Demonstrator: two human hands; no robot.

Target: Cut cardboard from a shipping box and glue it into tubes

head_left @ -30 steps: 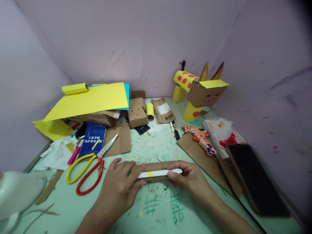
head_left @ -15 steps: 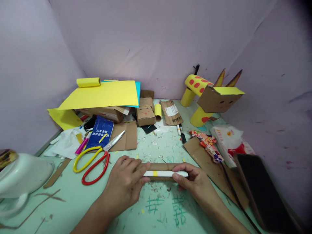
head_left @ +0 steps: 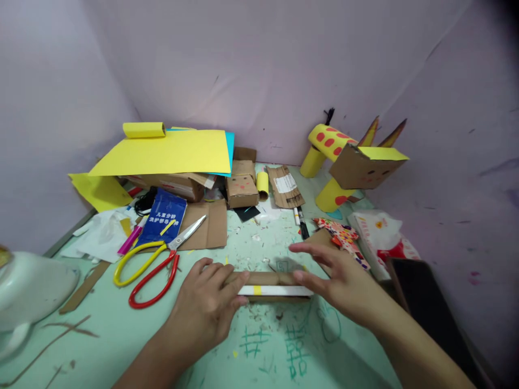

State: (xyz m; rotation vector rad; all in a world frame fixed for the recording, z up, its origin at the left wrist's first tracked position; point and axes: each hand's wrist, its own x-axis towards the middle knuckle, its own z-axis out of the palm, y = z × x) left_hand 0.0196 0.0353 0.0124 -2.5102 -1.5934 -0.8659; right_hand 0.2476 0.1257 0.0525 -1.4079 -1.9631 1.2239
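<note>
A folded brown cardboard strip [head_left: 267, 278] lies low in the middle, with a white stick [head_left: 279, 290] bearing a yellow band along it. My left hand [head_left: 213, 297] grips the left end of the stick and cardboard between thumb and fingers. At the right end, my right hand [head_left: 338, 278] has its fingers spread, the thumb close to or touching the cardboard's upper edge. Scissors [head_left: 172, 254] with one yellow and one red handle lie left of my left hand, blades partly open.
A yellow cardboard animal [head_left: 332, 141] with red spots stands at the back right. Yellow sheets [head_left: 170, 156] cover boxes at the back left. A dark phone [head_left: 430, 308] lies right, beside a tissue pack [head_left: 367, 232]. A white vessel [head_left: 36, 283] is far left.
My right hand has let go of the white stick's right end, spread its fingers and lifted slightly. My left hand keeps its grip. The view has shifted a little.
</note>
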